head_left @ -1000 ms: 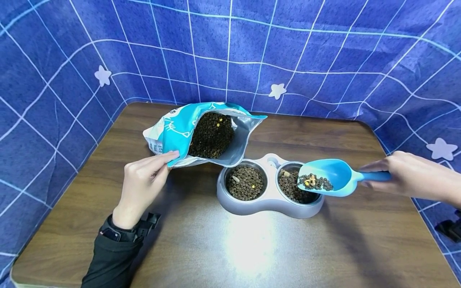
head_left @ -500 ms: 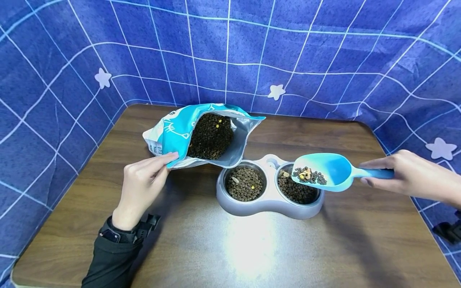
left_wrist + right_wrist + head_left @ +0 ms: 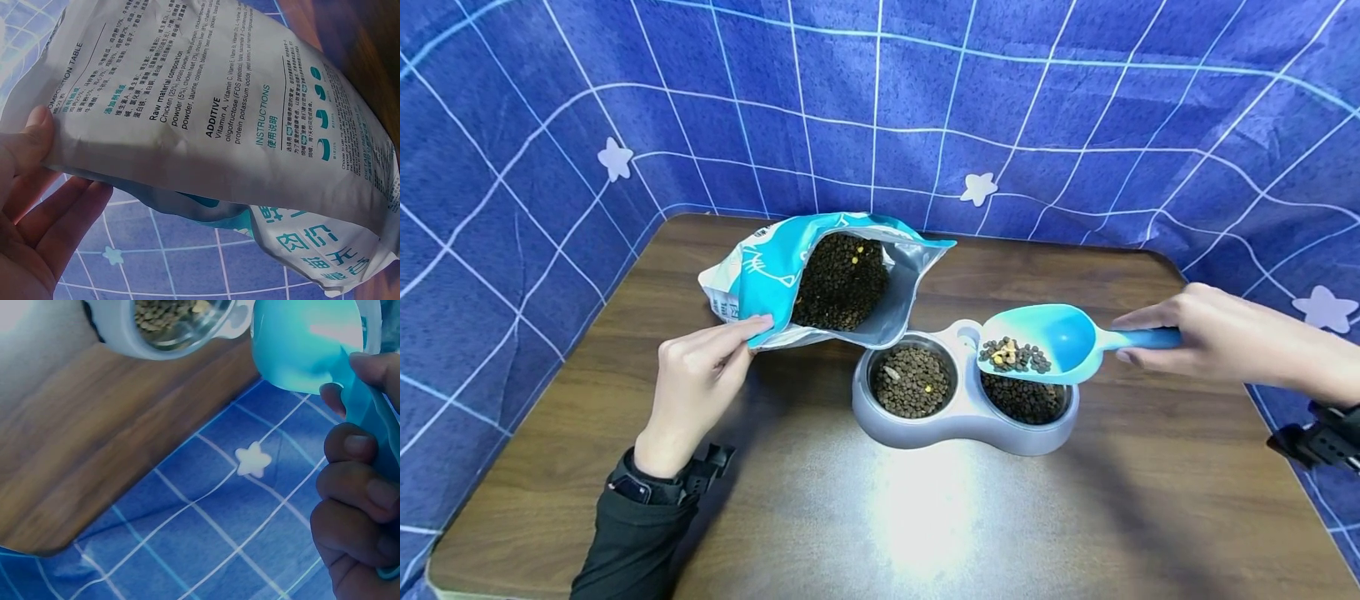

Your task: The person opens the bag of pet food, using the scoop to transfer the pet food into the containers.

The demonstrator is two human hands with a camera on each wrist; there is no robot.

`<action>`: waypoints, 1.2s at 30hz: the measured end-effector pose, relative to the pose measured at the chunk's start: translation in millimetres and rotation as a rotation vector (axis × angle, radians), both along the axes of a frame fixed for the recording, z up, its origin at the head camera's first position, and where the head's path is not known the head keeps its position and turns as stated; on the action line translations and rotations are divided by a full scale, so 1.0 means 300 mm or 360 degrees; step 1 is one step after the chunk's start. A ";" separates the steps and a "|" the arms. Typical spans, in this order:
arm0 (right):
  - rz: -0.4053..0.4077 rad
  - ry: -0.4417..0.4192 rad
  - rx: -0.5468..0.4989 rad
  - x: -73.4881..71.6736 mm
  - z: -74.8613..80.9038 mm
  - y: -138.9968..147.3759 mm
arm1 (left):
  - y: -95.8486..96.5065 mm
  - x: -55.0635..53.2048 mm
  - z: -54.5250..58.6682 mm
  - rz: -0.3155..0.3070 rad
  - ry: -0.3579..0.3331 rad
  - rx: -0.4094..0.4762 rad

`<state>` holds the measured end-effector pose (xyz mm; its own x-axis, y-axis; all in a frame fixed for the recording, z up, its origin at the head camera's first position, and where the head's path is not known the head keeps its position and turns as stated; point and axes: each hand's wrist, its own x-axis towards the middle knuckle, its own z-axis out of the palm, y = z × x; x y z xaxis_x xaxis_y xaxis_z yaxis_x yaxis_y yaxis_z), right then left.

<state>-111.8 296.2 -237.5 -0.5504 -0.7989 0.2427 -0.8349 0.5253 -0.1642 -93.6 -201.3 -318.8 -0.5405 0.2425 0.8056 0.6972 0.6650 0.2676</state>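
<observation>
My left hand (image 3: 700, 383) pinches the near edge of an opened blue-and-white pet food bag (image 3: 767, 275), whose mouth faces right and shows dark kibble inside. In the left wrist view the thumb and fingers hold the bag's printed side (image 3: 187, 112). My right hand (image 3: 1202, 337) grips the handle of a light-blue scoop (image 3: 1067, 337). A small heap of kibble (image 3: 1015, 357) with some yellowish bits lies at the scoop's front. The scoop hangs above the right bowl of a grey-white double feeder (image 3: 955, 429) and hides its back part. Both bowls hold brown kibble.
A wooden table (image 3: 790, 517) carries the bag and feeder, with a bright light reflection near the front. Blue cloth with white grid lines (image 3: 850, 100) hangs behind and at both sides, with star shapes (image 3: 978, 189) on it.
The right hand has moved left and slightly away from me, carrying the scoop with kibble farther over the back of the right bowl. The left hand and the bag stay in place.
</observation>
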 end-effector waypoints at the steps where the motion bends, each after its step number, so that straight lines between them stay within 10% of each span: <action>1: 0.0007 0.0005 0.0011 -0.006 0.006 -0.012 | 0.000 0.000 0.000 0.0001 -0.0001 0.0001; 36: -0.0031 -0.0102 0.0518 -0.047 0.074 -0.356 | -0.002 -0.001 -0.002 -0.0016 0.0002 0.0015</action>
